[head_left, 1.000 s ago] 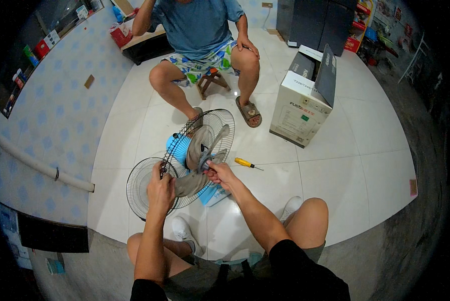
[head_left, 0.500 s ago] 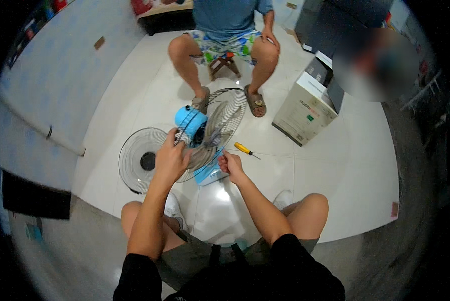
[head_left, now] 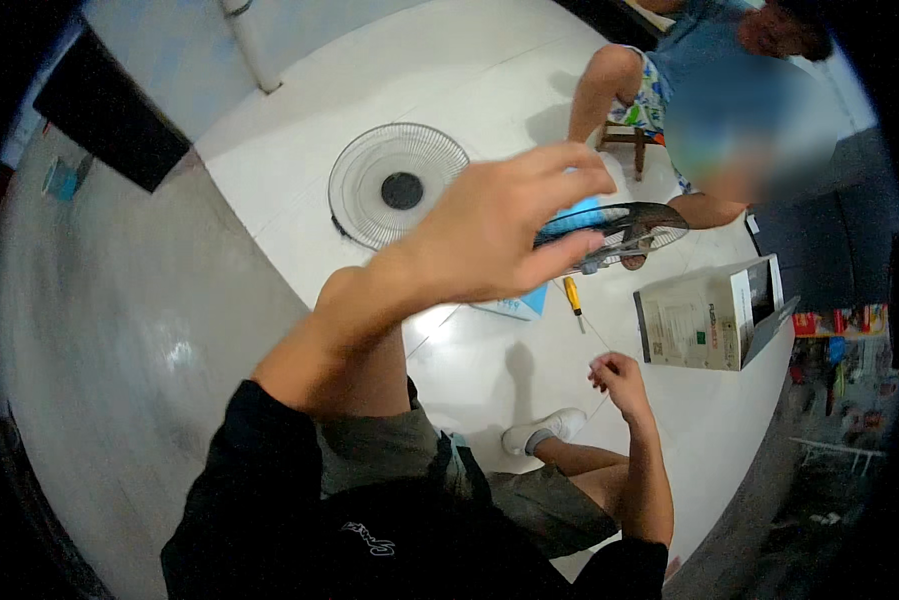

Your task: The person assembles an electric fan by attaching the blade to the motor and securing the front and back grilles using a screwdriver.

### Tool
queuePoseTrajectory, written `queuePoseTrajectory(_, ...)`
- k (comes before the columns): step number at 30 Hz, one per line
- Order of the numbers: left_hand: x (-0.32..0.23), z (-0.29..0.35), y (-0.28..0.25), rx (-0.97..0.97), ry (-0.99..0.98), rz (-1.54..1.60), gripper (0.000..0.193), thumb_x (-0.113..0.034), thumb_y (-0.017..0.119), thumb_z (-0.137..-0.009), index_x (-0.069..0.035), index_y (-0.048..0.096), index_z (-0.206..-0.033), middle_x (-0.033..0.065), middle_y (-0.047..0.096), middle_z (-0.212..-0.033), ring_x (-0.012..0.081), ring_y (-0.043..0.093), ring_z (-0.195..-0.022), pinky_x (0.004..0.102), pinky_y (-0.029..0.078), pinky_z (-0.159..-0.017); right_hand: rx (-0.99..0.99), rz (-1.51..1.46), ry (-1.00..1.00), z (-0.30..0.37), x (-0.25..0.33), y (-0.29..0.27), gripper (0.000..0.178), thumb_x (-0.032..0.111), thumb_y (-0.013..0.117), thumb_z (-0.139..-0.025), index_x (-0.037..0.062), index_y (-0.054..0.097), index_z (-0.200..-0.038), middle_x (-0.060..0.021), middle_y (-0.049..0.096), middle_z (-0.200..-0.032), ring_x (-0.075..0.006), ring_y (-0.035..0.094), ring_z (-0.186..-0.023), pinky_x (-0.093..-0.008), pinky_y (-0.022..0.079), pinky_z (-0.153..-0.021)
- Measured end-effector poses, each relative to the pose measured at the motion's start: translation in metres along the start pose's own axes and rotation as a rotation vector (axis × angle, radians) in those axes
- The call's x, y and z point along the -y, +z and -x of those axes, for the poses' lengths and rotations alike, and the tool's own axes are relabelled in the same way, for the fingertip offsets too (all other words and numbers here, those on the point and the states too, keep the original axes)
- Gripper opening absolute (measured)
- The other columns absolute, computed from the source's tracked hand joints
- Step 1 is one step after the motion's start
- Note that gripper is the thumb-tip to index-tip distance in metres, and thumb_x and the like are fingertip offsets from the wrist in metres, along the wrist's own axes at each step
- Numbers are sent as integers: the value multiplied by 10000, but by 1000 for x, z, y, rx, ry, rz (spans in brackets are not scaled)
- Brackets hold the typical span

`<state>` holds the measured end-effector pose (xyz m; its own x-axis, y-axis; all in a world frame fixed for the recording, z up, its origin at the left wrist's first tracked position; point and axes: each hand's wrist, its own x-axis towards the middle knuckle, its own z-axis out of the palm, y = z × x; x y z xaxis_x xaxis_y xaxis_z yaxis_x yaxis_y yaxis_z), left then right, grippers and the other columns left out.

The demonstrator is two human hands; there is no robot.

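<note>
My left hand (head_left: 514, 225) is raised large in the view, its thumb and fingers spread with nothing visible between them. Behind it, partly covered, stands a fan with a blue motor housing (head_left: 577, 212), a dark wire rear grille (head_left: 659, 222) and a blue base (head_left: 514, 306). Whether the hand touches the fan is unclear; the grille is seen nearly edge-on. Lower right, my right hand (head_left: 621, 385) is held over the floor with its fingers curled and pinched; anything in them is too small to see. A yellow-handled screwdriver (head_left: 571, 296) lies between the fan base and that hand.
A round wire front grille (head_left: 354, 190) with a dark centre lies on the tiles beyond my left forearm. An open cardboard box (head_left: 684, 318) stands at right. Another person (head_left: 609, 85) sits on a low wooden stool (head_left: 637, 150), leaning forward. A black case-like object (head_left: 114, 110) is at far left.
My view has swung, shifting the scene. My left hand has left the grille's edge and risen closer; my right hand has drawn back from the fan. The other person now leans forward.
</note>
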<state>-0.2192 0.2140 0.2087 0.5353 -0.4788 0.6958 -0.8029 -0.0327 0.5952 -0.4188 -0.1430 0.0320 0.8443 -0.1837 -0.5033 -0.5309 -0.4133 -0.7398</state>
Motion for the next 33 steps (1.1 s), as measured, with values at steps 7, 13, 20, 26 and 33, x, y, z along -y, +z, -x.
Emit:
queuePoseTrajectory(7,201,87,-36,510,-715,-367,352,-209,721,-877,-22,681,-1172,145,722,-1049,313,691,-873,412,559,-845,67,20,11,33,-23,38,120,104,636,-962,-7,668,-990,-59,695,-824,-120,623,-710,-283,501,-632)
queuePoseTrajectory(13,327,318,16,910,-559,-793,544,-124,664,-835,21,553,-1348,281,379,-1535,410,423,-1395,549,391,-1111,132,583,-63,5,-3,70,243,207,678,-926,5,682,-1062,-201,715,-979,-332,702,-810,-404,552,-736)
queuePoseTrajectory(20,376,370,59,870,-548,-1017,437,-168,653,-882,-43,606,-1298,180,530,-1442,297,485,-1364,522,405,-1098,192,569,73,-13,-27,62,270,224,667,-927,6,683,-1086,-205,708,-997,-386,687,-893,-439,552,-787)
queuePoseTrajectory(26,416,384,66,729,-645,-996,106,-122,613,-862,-77,704,-889,84,693,-988,248,678,-975,463,528,-883,228,545,88,-26,-30,59,291,235,666,-930,-5,678,-1095,-209,707,-1006,-383,679,-930,-453,542,-825)
queuePoseTrajectory(33,403,364,47,819,-620,-909,98,-107,614,-844,-73,704,-863,107,697,-888,275,691,-904,424,537,-796,259,559,71,-31,-11,61,305,228,667,-931,-11,668,-1120,-208,716,-1018,-374,691,-933,-440,548,-820)
